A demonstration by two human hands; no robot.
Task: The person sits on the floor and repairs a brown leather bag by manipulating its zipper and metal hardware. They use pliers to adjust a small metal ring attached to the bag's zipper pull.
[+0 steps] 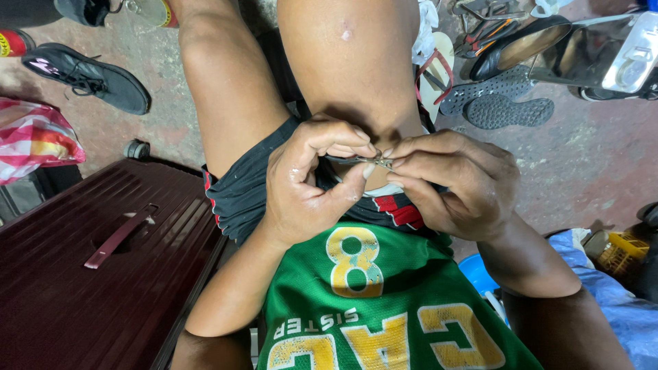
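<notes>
Lying left of the knee (356,62), a dark red suitcase (82,274) fills the corner, a black sneaker (89,75) beyond it. Just below the knee, the left hand (308,185) and right hand (452,185) meet, both pinching a small thin metal piece (370,161) between fingertips. Right of the knee lie sandals (500,96).

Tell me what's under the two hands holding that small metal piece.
Under the left hand and right hand, which pinch the thin metal piece, lie black shorts and the knees. Below them is the green jersey. What the palms cover cannot be seen.
</notes>
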